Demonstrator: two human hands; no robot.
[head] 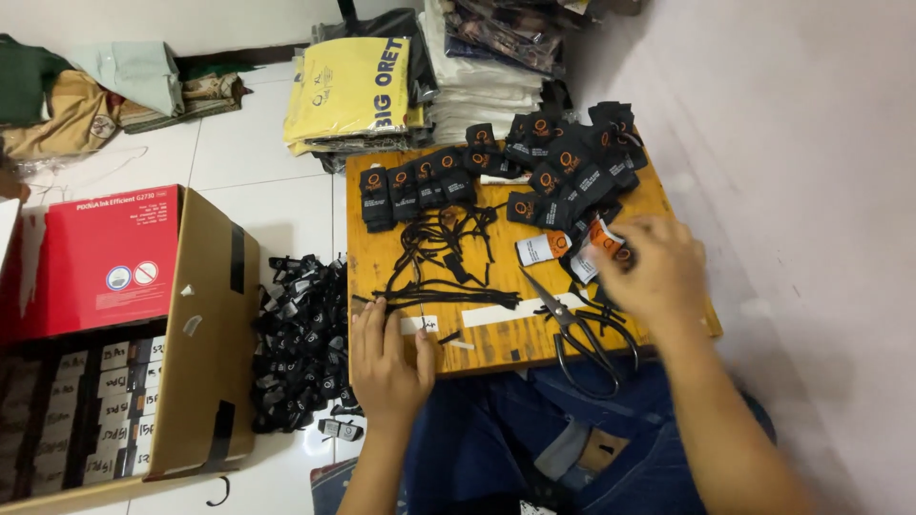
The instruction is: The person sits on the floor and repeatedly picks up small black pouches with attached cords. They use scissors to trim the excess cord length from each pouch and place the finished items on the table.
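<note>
From my remote seat I saw the wooden board (496,334) spread across the lap, and both hands were on it. The right hand (649,267) was curled, fingers pinched around a small black, white and orange hang tag (599,240), just clear of the heap of black tags (563,167) that covered the board's far right corner. The left hand (389,358) lay flat at the near left edge, fingers loosely spread and holding nothing, its fingertips touching the bundle of black strings (444,286) that trailed across the middle. Between the 2 hands lay the black-handled scissors (577,334), blades pointing away, handles over the near edge, close under the right wrist. A white strip (501,313) lay beside the blades.

Off the board, the big cardboard box (205,324) stood open on the left, with a red carton (100,257) in it. A pile of strung black tags (301,343) sat on the floor between box and board. Folded garments, with a yellow bag (348,91) on top, were stacked beyond.
</note>
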